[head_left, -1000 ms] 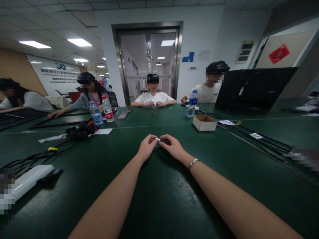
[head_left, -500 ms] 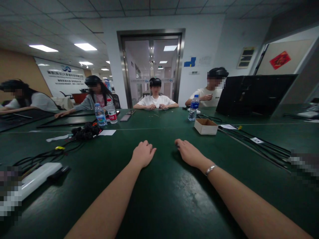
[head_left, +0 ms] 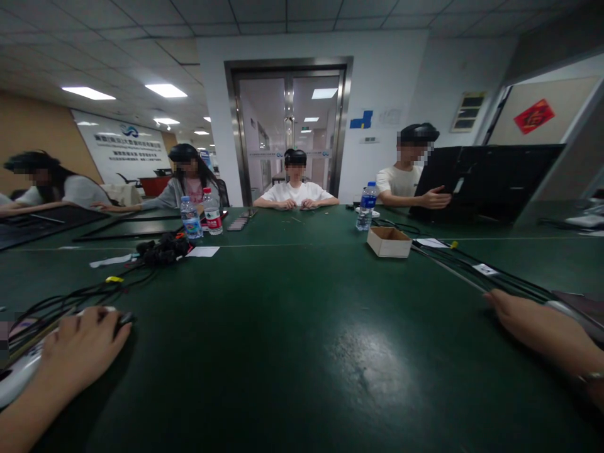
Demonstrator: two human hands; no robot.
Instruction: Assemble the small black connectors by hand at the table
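Note:
My left hand [head_left: 82,349] lies over a long white object [head_left: 21,377] at the left of the green table, its fingers bent across the top and far side. What this object is I cannot make out. A short black piece [head_left: 126,319] pokes out by the thumb. On the far right, my right hand [head_left: 533,321] is low over the table, beside a bundle of black cables [head_left: 514,283]. Its fingers are mostly hidden, and whether they hold anything does not show. Part of a white item [head_left: 561,308] appears just behind it.
A small open cardboard box [head_left: 389,244] stands right of centre near a blue-capped water bottle [head_left: 366,207]. Two more bottles [head_left: 191,219] stand left, behind a black tangled bundle [head_left: 164,250]. Several people sit across the table; one at right touches a large black panel [head_left: 495,182].
Both my hands have moved apart from the table's middle, the left onto the white object, the right toward the cables. The person at right has brought a hand to the black panel.

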